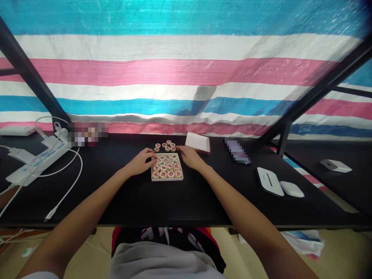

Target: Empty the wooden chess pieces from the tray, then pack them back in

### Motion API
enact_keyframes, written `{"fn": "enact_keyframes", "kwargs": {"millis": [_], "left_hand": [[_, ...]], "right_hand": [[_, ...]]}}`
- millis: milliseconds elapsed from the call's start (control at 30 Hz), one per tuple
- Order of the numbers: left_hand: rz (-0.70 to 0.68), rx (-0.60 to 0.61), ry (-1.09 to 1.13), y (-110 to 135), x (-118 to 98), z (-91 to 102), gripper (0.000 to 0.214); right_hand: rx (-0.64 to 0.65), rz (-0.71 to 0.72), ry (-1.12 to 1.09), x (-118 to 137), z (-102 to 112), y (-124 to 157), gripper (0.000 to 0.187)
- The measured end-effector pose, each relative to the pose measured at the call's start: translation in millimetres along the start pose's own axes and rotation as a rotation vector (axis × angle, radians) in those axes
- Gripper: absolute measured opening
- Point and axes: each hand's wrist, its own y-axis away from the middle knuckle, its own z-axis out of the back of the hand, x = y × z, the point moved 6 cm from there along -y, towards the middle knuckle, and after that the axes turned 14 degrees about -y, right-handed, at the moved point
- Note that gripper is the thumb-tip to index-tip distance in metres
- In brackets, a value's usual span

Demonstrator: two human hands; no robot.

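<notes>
On the desk (pixel 139 209): the tray (pixel 167 179) holds rows of discs (pixel 170 174), marked red or black.
Loose discs (pixel 167 148): clustered just beyond the tray.
Left hand (pixel 142 161): at the tray's far left corner, fingers bent; whether they grip, one cannot tell.
Right hand (pixel 190 155): fingertips beside the loose discs; its hold cannot be told.
Lid (pixel 198 141): near the right hand, hollow side up.

A grey top (pixel 162 260) is worn with black bottoms (pixel 213 252) (red-edged, with pale drawstring (pixel 166 235)).
</notes>
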Motion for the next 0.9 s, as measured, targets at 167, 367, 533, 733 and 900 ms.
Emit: {"fn": "enact_keyframes", "kwargs": {"millis": [167, 367, 533, 733, 900], "left_hand": [[0.028, 0.142, 0.078, -0.2, 5.7, -0.3, 0.035], [-0.008, 0.223, 0.063, 0.0, 7.8, -2.1, 0.041], [0.030, 0.147, 0.085, -1.1, 10.1, -4.0, 0.039], [0.093, -0.139, 0.115, -4.5, 14.8, 9.9, 0.038], [0.258, -0.314, -0.008, -3.7, 37.6, 21.7, 0.034]], "right_hand": [[0.007, -0.030, -0.001, 2.0, 0.5, 1.0, 0.047], [0.022, -0.022, 0.027, 7.6, 1.2, 1.8, 0.045], [0.032, -0.012, 0.057, 7.7, 0.8, 2.1, 0.046], [0.040, -0.009, 0.085, 8.4, 0.9, 2.8, 0.045], [0.000, -0.029, 0.041, 5.5, 1.1, 1.7, 0.043]]}}
